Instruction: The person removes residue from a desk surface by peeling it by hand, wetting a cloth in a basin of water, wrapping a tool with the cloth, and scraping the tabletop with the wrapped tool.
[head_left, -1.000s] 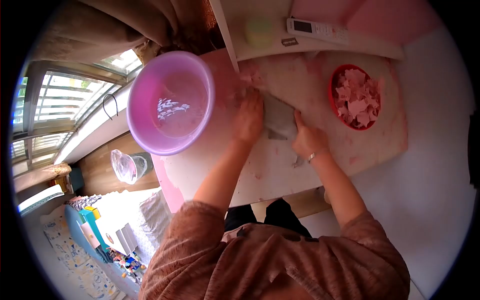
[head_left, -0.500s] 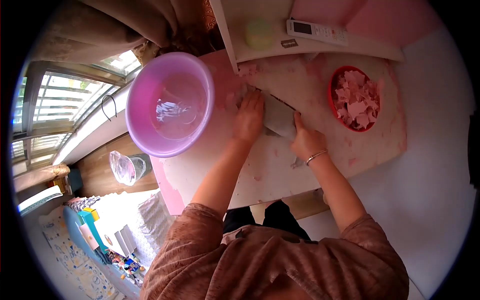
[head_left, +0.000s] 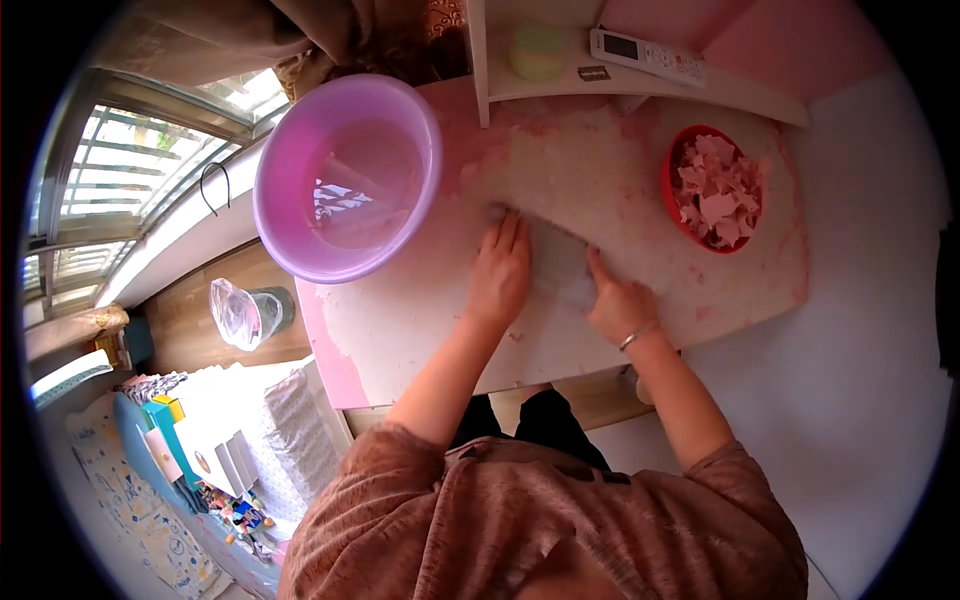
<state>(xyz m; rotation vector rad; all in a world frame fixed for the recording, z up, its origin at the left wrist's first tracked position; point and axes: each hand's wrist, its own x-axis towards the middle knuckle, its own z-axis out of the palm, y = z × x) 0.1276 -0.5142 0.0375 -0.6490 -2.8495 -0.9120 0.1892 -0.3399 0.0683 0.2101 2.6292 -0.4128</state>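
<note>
A wide grey blade that looks like a cleaver (head_left: 562, 268) lies nearly flat on the worn tabletop (head_left: 600, 175), blurred by motion. Its dark edge faces away from me. My right hand (head_left: 622, 308), with a bracelet at the wrist, is closed around its near right end, the index finger stretched along the blade; the handle is hidden in the palm. At the blade's left end, my left hand (head_left: 503, 275) presses down with its fingers close together. Pink patches and small scraps of surface layer mark the table around both hands.
A purple basin (head_left: 430, 180) with water stands at the left. On the right, a red bowl (head_left: 668, 190) holds torn pink pieces (head_left: 718, 190). A remote control (head_left: 650, 58) lies on the back shelf (head_left: 560, 80). A lined bin (head_left: 270, 310) stands on the floor by the window.
Both hands and the blade have come toward my body across the table. The camera view has shifted slightly, and the basin and bowl appear to stay in place.
</note>
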